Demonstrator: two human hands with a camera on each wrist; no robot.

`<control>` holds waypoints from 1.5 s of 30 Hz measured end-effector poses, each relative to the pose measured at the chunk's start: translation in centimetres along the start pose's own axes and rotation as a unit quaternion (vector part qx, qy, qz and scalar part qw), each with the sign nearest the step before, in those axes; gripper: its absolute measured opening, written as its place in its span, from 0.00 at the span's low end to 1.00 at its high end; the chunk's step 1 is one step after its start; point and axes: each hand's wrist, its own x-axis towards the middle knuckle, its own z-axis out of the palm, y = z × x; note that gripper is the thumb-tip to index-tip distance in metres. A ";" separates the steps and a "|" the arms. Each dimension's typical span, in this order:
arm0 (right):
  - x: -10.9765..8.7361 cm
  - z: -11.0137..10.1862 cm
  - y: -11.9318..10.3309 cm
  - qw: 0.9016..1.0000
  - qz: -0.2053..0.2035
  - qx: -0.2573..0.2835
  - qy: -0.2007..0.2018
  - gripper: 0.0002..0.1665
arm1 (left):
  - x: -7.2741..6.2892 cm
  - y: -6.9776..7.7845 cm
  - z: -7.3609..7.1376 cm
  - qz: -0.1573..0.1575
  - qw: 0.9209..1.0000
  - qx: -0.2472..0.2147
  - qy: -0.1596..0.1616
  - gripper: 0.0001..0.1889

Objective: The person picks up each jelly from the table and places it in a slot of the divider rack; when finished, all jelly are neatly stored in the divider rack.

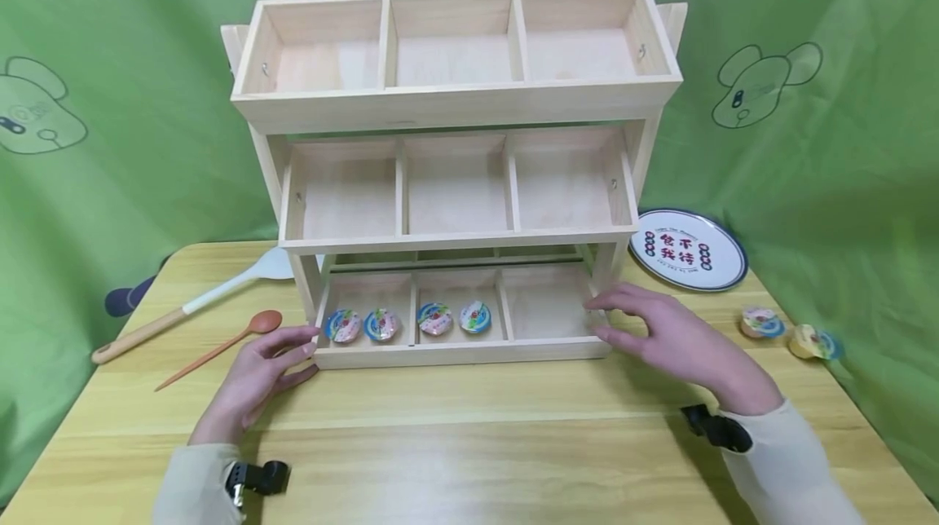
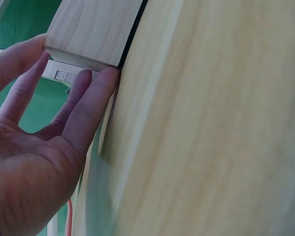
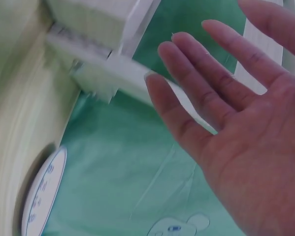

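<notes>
A three-tier wooden shelf point(image 1: 455, 108) stands on the table, each tier split into three compartments. In its bottom tier, two small jelly cups point(image 1: 342, 326) lie in the left compartment and two more jelly cups point(image 1: 434, 319) in the middle one. My left hand point(image 1: 266, 374) touches the left end of the bottom tier with extended fingertips; in the left wrist view these fingertips meet the corner of the wooden tier point(image 2: 95, 34). At the tier's right end is my right hand point(image 1: 671, 337). The right wrist view shows that hand point(image 3: 255, 132) with fingers spread, holding nothing.
On the left lie a white spatula with a wooden handle point(image 1: 220, 294) and a reddish-brown spoon point(image 1: 220, 354). A white plate with a blue rim point(image 1: 688, 250) and two jelly cups point(image 1: 763, 322) are on the right. Green cloth point(image 1: 829, 158) hangs behind the table.
</notes>
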 end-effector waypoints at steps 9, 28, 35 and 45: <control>-2.1 -1.5 2.2 0.999 0.037 -0.013 0.016 0.25 | 0.2 0.0 0.0 -0.007 1.000 0.000 -0.005 0.22; -5.8 -3.2 9.4 0.992 0.078 -0.044 0.088 0.27 | 0.1 -0.3 0.0 -0.010 1.000 -0.004 -0.001 0.19; -7.2 -4.0 12.7 0.987 0.105 -0.070 0.102 0.28 | 0.0 -0.1 0.0 -0.012 1.000 -0.007 -0.002 0.20; -7.6 -4.8 15.6 0.980 0.141 -0.118 0.078 0.26 | 0.0 -0.2 0.0 -0.008 1.000 -0.007 -0.001 0.20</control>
